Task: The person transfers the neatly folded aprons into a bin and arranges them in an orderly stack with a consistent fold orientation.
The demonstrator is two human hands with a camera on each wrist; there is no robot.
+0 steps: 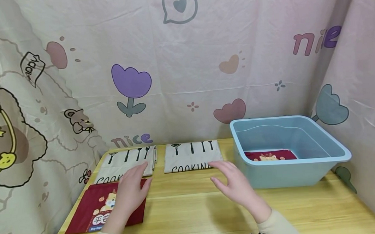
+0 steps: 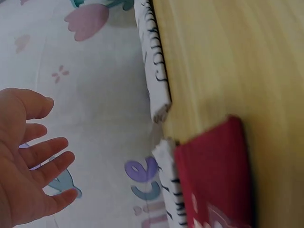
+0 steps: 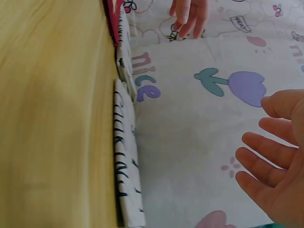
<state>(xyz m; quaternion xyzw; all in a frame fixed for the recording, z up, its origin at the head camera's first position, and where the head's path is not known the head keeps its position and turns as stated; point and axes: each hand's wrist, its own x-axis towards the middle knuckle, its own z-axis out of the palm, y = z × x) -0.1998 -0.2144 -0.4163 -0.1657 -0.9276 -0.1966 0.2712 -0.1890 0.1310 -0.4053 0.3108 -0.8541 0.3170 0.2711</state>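
1. Both sleeves sit at the bottom edge of the head view, cut off at the forearm; from them the left hand (image 1: 131, 190) and the right hand (image 1: 233, 183) reach forward over the wooden table (image 1: 196, 215).
2. Left hand: fingers straight and spread, gripping nothing. It lies over the far right corner of the folded red cloth (image 1: 100, 208), its fingertips at the near edge of the left white "COOKING" cloth (image 1: 126, 162). Whether the palm presses on the red cloth or hovers above it cannot be told; the left wrist view shows the fingers (image 2: 45, 164) loose and apart in the air.
3. Right hand: open and relaxed, holding nothing, its fingertips at the near right corner of the right white "COOKING" cloth (image 1: 192, 156). Contact with that cloth cannot be made out.
4. The red cloth lies at the near left of the table, its print partly hidden by the left hand.
5. The left white cloth's lettering is covered past "COOK".
6. A blue plastic tub (image 1: 305, 174) stands on the right, holding another red cloth (image 1: 270, 155), mostly hidden by the tub's near wall.
7. A patterned curtain (image 1: 184, 60) hangs behind and to both sides.
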